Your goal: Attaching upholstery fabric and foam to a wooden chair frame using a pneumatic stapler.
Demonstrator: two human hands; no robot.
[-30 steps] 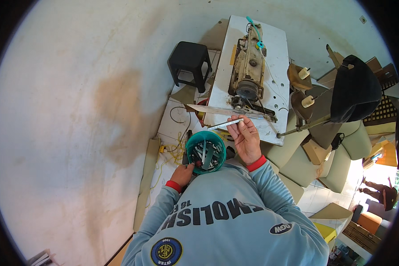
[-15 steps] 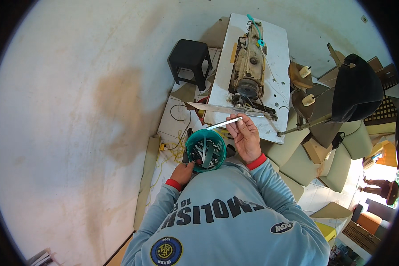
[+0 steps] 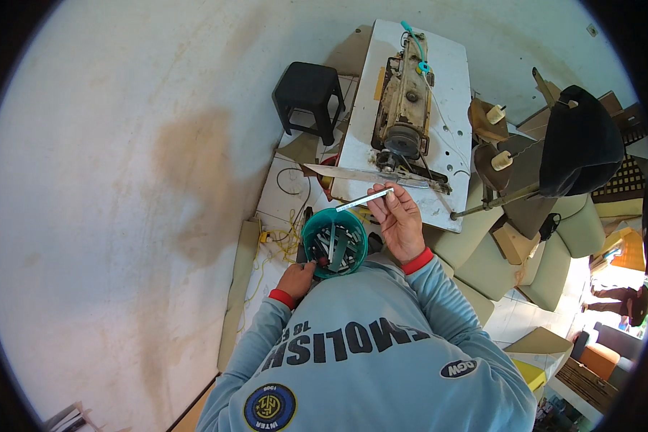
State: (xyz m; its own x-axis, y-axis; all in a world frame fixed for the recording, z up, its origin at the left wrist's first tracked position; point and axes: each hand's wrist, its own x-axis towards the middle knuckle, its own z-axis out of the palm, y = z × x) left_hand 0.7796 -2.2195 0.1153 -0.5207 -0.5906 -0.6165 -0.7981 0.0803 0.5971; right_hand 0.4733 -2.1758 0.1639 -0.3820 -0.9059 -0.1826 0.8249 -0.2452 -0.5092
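My right hand [image 3: 400,225] is raised beside the bucket, with its thumb and fingers pinching one end of a slim silvery strip [image 3: 356,201]. The strip's free end points left, over the far rim of a round green bucket [image 3: 311,222]. My left hand [image 3: 295,281] grips the bucket's near left rim, its fingers partly hidden against it. Inside the bucket lie many short silvery and dark pieces [image 3: 349,248], with a longer pale strip [image 3: 332,245] and a flat green piece [image 3: 338,248] among them.
Ahead stands a white table [image 3: 446,86] bearing a worn sewing machine [image 3: 408,101]. A long pointed blade-like piece [image 3: 338,173] crosses its near edge. A black stool [image 3: 308,85] is at the left, yellow cord [image 3: 284,245] lies on the floor, and pale green cushions [image 3: 482,266] are at the right.
Almost nothing differs; both hands, the strip and the bucket hold their places. Far right, the person in the background has shifted slightly.
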